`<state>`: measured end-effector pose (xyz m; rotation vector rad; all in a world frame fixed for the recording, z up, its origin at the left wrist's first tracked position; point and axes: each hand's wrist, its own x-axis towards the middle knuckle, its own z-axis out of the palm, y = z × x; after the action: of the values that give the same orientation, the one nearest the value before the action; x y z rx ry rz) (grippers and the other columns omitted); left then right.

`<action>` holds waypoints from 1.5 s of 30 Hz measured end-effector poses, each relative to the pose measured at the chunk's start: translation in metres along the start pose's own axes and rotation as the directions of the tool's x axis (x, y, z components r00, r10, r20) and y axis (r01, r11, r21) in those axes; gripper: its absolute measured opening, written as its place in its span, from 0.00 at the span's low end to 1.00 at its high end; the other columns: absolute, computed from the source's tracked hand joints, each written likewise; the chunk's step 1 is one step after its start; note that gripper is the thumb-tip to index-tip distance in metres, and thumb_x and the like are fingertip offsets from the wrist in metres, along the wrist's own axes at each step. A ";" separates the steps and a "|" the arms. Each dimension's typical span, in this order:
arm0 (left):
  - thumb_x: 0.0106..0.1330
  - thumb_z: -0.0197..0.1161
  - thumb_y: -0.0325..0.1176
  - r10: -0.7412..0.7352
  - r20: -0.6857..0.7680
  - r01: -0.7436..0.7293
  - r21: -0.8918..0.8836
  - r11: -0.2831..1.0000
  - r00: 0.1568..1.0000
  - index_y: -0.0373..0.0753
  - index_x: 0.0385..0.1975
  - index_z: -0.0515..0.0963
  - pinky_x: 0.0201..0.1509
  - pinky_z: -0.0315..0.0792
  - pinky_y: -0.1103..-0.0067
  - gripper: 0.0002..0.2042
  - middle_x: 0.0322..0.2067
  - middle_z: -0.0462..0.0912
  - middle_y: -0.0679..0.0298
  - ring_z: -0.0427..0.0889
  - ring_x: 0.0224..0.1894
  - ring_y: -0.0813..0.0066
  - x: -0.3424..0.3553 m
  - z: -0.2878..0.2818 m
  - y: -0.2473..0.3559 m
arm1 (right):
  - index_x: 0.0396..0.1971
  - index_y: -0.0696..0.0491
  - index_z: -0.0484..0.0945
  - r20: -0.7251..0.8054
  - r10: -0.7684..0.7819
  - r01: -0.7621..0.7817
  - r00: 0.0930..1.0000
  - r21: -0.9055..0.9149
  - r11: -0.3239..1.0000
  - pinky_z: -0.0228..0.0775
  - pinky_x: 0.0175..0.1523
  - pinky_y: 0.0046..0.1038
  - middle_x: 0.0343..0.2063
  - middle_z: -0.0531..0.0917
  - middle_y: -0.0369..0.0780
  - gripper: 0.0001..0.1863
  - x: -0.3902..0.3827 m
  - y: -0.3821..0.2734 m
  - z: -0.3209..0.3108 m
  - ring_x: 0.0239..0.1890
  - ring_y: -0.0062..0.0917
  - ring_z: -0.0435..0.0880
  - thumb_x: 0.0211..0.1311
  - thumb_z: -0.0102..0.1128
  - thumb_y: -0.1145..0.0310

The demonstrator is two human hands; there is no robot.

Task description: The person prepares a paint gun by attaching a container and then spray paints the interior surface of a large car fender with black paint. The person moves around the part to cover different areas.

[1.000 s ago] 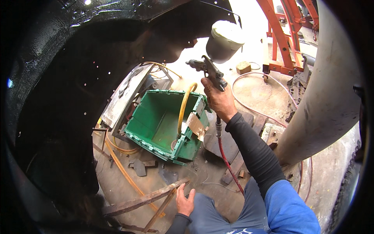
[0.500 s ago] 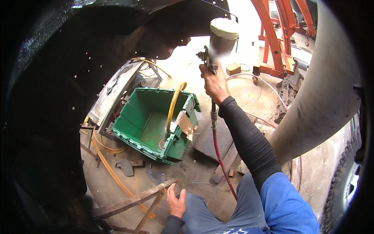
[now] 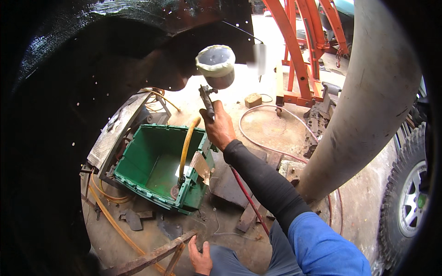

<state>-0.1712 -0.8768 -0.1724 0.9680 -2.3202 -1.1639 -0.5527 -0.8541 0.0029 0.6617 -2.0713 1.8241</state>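
Just past the far right corner of the green crate point(image 3: 147, 143), the right hand point(image 3: 218, 127) grasps a spray gun point(image 3: 207, 102), fingers wrapped round its handle; the gun's dark cup point(image 3: 222, 81), with a pale covering point(image 3: 215, 70) about its rim, sits above it. A yellow hose point(image 3: 186, 148) arches over the crate's right side, and a red hose point(image 3: 249, 200) slants to the right of it. On the crate's near side, the left hand point(image 3: 201, 260) is empty, fingers loosely parted, beside a rusty bar's point(image 3: 152, 257) end; whether they touch, I cannot tell.
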 end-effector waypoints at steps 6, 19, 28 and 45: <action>0.68 0.58 0.36 0.009 -0.016 -0.010 -0.037 0.999 1.000 0.29 0.60 0.66 0.65 0.62 0.66 0.24 0.58 0.69 0.49 0.70 0.60 0.55 -0.005 -0.008 0.000 | 0.42 0.55 0.66 -0.181 -0.099 0.100 0.978 -0.001 0.995 0.68 0.33 0.40 0.26 0.77 0.52 0.13 -0.025 0.022 -0.044 0.28 0.46 0.77 0.65 0.59 0.67; 0.69 0.57 0.36 0.029 -0.013 -0.029 0.041 0.999 0.999 0.32 0.60 0.68 0.68 0.58 0.65 0.23 0.59 0.70 0.46 0.66 0.64 0.52 -0.025 -0.028 0.019 | 0.55 0.47 0.65 -0.254 -0.164 0.103 0.953 -0.238 0.966 0.71 0.38 0.43 0.37 0.82 0.53 0.22 -0.057 0.165 -0.042 0.38 0.54 0.80 0.64 0.60 0.68; 0.69 0.58 0.37 0.009 -0.035 -0.006 0.089 0.996 0.999 0.31 0.60 0.68 0.68 0.58 0.65 0.23 0.59 0.70 0.46 0.66 0.63 0.51 -0.022 -0.029 0.011 | 0.56 0.51 0.67 -0.037 -0.215 0.203 0.976 -0.212 0.956 0.71 0.38 0.42 0.37 0.81 0.55 0.23 -0.041 0.168 -0.014 0.39 0.55 0.79 0.63 0.62 0.68; 0.69 0.59 0.39 -0.069 0.014 0.068 0.042 0.997 0.998 0.32 0.61 0.68 0.67 0.59 0.64 0.24 0.59 0.70 0.45 0.66 0.63 0.50 -0.016 -0.023 0.022 | 0.34 0.58 0.71 -0.092 0.032 -0.016 0.995 0.170 0.985 0.70 0.34 0.34 0.24 0.79 0.49 0.14 0.008 0.119 -0.057 0.27 0.36 0.79 0.64 0.62 0.63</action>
<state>-0.1558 -0.8686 -0.1414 1.0648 -2.3484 -1.1581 -0.6264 -0.7892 -0.0853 0.5827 -1.8881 2.0201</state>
